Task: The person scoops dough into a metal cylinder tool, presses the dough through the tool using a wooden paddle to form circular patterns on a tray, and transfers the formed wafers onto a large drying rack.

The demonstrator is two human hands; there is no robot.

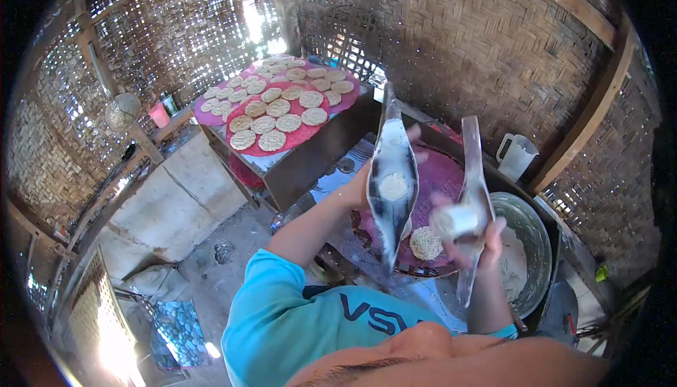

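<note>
My left hand [361, 184] is closed round a long, dark wooden press half [384, 226], tapered at both ends and dusted white. A round pocket of white dough [393, 187] shows in its middle; blurred fingertips come out from behind it. My right hand [490, 242] grips the other wooden press half [474, 149], whose stubby white-coated plunger [455, 221] points toward the left half. The two halves are apart, and the plunger side is smeared by motion. Below them, one lacy dough disc [426, 244] lies on a round pink sheet [443, 168].
At my right sits a large metal basin [541, 235] with white dough [513, 266] in it; a clear plastic jug [518, 156] stands behind. Several pale lacy discs lie on red and pink round sheets [305, 133] atop a dark wooden bench [303, 168] at the far left. Woven bamboo walls [451, 48] surround me.
</note>
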